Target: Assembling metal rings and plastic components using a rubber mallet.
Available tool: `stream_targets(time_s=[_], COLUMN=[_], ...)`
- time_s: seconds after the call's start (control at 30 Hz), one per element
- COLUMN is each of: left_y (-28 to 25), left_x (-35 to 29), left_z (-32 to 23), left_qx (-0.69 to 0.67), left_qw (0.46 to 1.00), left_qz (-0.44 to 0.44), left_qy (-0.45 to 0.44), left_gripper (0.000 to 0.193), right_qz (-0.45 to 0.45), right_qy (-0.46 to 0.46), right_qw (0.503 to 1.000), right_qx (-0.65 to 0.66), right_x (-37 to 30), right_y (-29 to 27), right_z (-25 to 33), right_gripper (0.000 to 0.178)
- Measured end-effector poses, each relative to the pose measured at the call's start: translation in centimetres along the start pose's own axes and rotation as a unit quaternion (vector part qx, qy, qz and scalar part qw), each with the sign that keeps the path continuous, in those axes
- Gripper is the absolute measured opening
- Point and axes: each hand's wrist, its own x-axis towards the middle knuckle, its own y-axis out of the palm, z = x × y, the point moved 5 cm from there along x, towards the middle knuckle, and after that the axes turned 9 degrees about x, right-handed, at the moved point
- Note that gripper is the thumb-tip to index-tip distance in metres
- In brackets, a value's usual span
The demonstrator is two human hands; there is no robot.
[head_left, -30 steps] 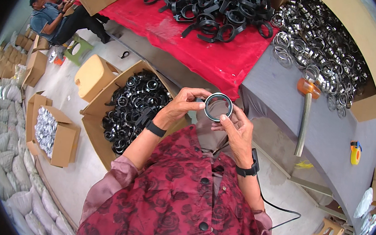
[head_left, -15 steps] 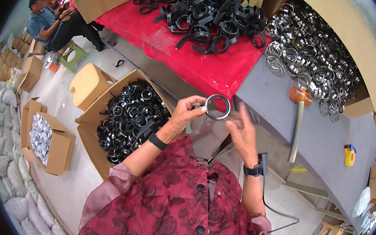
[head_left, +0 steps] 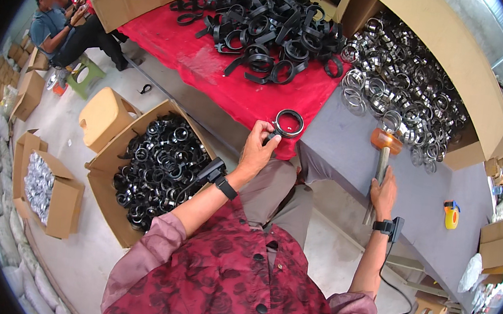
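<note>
My left hand [head_left: 257,151] pinches a round black ring part [head_left: 288,136] by its stem. The ring faces up above the edge of the red cloth [head_left: 221,93]. At the right, my right hand [head_left: 385,191] is closed around the wooden handle of a mallet [head_left: 386,141] with an amber head. That mallet lies on the grey tabletop, its head beside a heap of shiny metal rings [head_left: 407,81]. Many black ring parts [head_left: 270,28] with stems are piled on the red cloth.
On my left stands a cardboard box [head_left: 102,194] full of black ring parts, beside a tan stool [head_left: 100,119]. A smaller box [head_left: 65,205] holds silvery pieces. A yellow tape-like tool [head_left: 451,217] lies on the grey table [head_left: 422,204]. Another person [head_left: 52,29] sits at far left.
My right hand has left the ring and moved right onto the mallet handle. My left hand still holds the ring part, now slightly higher and over the red cloth.
</note>
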Motion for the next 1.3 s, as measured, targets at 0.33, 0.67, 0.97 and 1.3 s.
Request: stream_targets(time_s=[0.33,0.67,0.97,1.3], left_y=[0.1,0.1,-0.1,-1.2], left_x=[-0.5,-0.3,-0.5,0.3], left_z=[0.4,0.7,0.3,0.9], left_qx=[-0.101,-0.144,-0.133,-0.16], left_qw=[0.994,0.985,0.987,0.981], left_qz=[0.028,0.084,0.08,0.091], left_qy=[-0.045,-0.037,-0.039,-0.058], left_gripper=[0.021,0.018,0.019,0.023], right_qz=[0.119,0.219,-0.069,0.179], right_qy=[0.158,-0.085,-0.166,0.066], right_qw=[0.788,0.918,0.891,0.877], right_qx=[0.584,0.319,0.417,0.441], right_x=[-3.8,-7.3,-1.4,3.9], right_y=[-7.2,-2.3,-7.0,-7.5], right_z=[14.0,20.5,24.7,23.8], right_gripper=[0.075,0.086,0.083,0.073])
